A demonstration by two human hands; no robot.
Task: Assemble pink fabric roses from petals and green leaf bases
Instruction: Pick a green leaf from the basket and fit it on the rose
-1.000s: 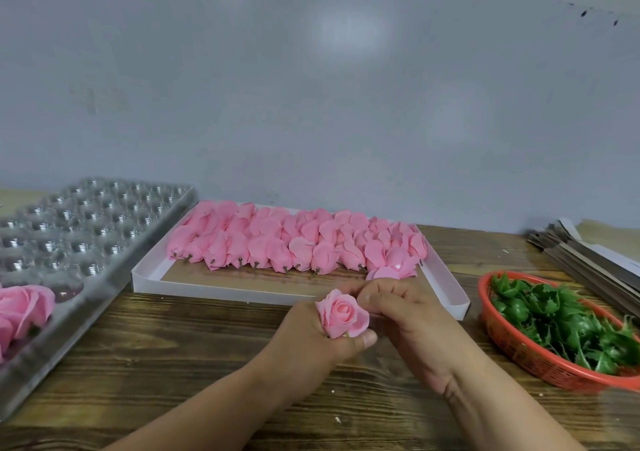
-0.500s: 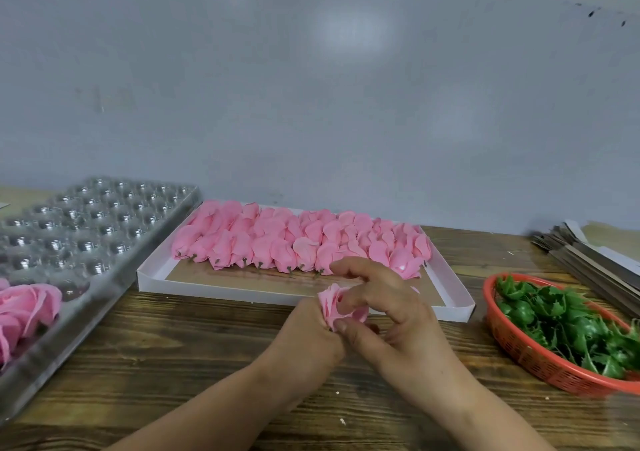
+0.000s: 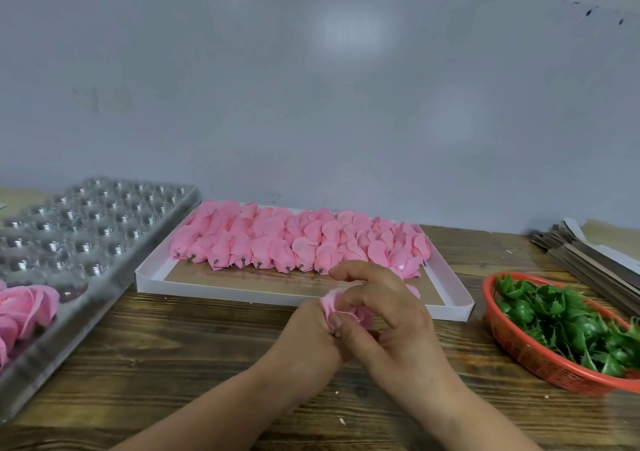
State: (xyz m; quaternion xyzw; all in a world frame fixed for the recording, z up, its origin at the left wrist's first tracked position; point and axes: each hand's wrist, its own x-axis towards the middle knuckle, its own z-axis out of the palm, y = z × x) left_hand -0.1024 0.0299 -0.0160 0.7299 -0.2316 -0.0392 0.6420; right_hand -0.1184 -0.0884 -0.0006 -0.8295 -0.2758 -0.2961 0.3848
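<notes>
Where both hands' grips meet, pink rose (image 3: 346, 310), mostly covered.

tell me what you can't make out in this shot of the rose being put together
Head view only:
- Rose in the hands: mostly covered by the right hand and left hand; whether a green base is on it cannot be told.
- Finished roses in the clear plastic tray: cut off by the left edge, so no count.
- Orange basket of green leaf bases: cut off at the right edge.
</notes>
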